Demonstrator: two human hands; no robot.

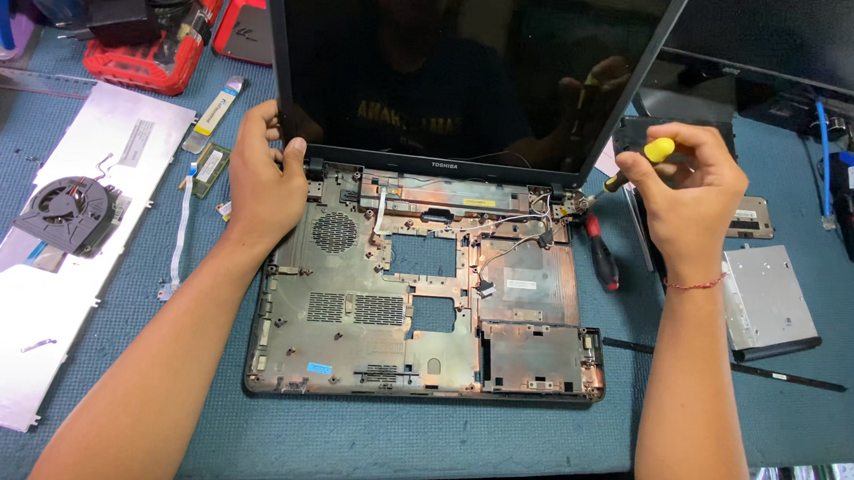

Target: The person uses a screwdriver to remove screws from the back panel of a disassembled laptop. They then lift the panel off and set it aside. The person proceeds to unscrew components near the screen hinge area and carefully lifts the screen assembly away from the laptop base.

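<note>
The blue surface (434, 448) carries your stripped laptop base (423, 309), its screen (457, 64) upright behind. Your left hand (266, 166) is closed on the screen's lower left corner. Your right hand (691, 197) wraps the yellow-handled screwdriver (639, 162), which slants down-left to the right hinge (565, 207). A red-handled screwdriver (602, 253) lies just beside it, a fan (65, 210) far left.

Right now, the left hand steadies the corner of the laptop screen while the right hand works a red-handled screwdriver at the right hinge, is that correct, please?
Not quite: the screwdriver in the right hand has a yellow handle, as the head view shows. A red-handled one lies unused on the mat beside the laptop base. The left hand does steady the screen corner.
</note>
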